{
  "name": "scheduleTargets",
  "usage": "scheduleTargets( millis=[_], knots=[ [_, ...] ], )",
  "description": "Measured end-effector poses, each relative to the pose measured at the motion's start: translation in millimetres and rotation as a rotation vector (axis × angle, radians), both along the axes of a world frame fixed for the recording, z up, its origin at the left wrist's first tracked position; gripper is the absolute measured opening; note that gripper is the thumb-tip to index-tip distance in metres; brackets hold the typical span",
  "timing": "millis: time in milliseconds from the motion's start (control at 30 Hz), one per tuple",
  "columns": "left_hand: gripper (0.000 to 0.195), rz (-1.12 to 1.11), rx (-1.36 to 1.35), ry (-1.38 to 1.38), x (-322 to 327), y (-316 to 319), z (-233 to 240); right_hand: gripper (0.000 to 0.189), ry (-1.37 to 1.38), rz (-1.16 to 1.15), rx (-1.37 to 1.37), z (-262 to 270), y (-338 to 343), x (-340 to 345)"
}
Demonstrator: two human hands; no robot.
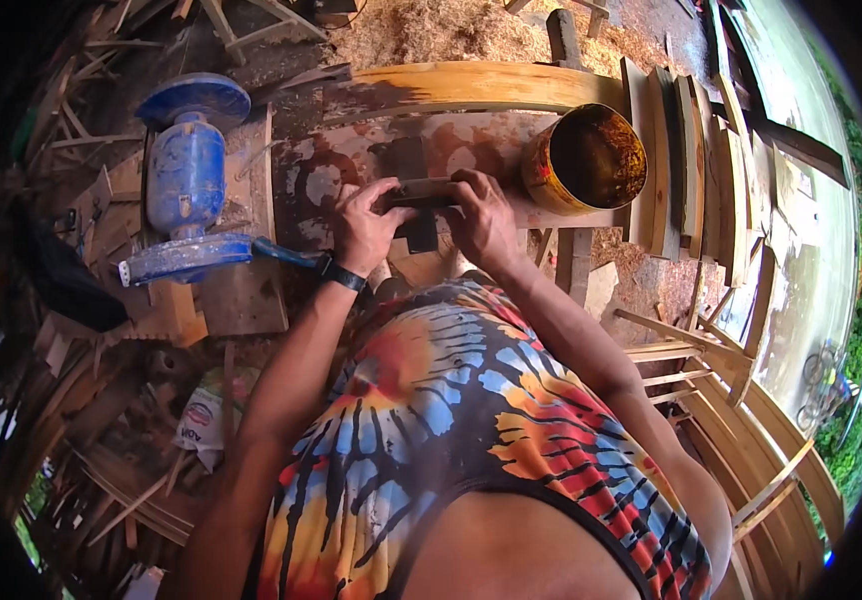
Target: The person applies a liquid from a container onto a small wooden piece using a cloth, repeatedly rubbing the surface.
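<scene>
Both of my hands grip a dark, flat bar (423,193) by its two ends. My left hand (367,225), with a dark watch band on the wrist, pinches the left end between thumb and fingers. The right end is in my right hand (483,217), with the fingers over the top. Below the bar, crossing it, lies a dark rectangular slab (422,234); whether the two touch cannot be told. The slab rests on a wooden bench plank (468,142) marked with wet, rusty-brown stains. To the right stands a stained metal can (551,176) with dark liquid inside.
A dusty blue bench grinder (187,176) stands at the left. Along the bench's far side runs a long pale timber (476,84). Several boards (690,157) stand in a row right of the can. Sawdust (446,30) covers the ground beyond; curved timbers (761,457) lie at the lower right.
</scene>
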State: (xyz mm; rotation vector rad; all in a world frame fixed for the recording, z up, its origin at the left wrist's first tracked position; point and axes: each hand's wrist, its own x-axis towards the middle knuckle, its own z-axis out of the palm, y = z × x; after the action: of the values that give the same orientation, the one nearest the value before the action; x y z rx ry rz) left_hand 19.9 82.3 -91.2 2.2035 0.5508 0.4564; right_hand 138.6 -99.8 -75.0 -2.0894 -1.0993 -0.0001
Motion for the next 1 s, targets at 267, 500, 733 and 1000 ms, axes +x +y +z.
scheduleTargets(
  millis=[267,500,733,1000],
  knots=[
    [0.045,0.022,0.002,0.05,-11.4,-1.9,-27.0,0.034,0.009,-0.015,-0.001,-37.4,-1.6,-8.1],
    [0.037,-0.044,0.008,0.045,-14.4,3.2,-26.4,0.061,0.242,-0.158,-0.066,-18.8,-4.0,-7.8],
    [0.035,-0.062,0.027,0.113,-17.8,-4.2,-30.4,0.06,0.526,-0.249,-0.091,-27.2,-8.8,-20.1],
    [0.04,0.031,-0.175,0.096,30.4,21.0,-36.1,0.055,0.567,-0.21,-0.003,-17.8,26.0,24.5]
  ],
)
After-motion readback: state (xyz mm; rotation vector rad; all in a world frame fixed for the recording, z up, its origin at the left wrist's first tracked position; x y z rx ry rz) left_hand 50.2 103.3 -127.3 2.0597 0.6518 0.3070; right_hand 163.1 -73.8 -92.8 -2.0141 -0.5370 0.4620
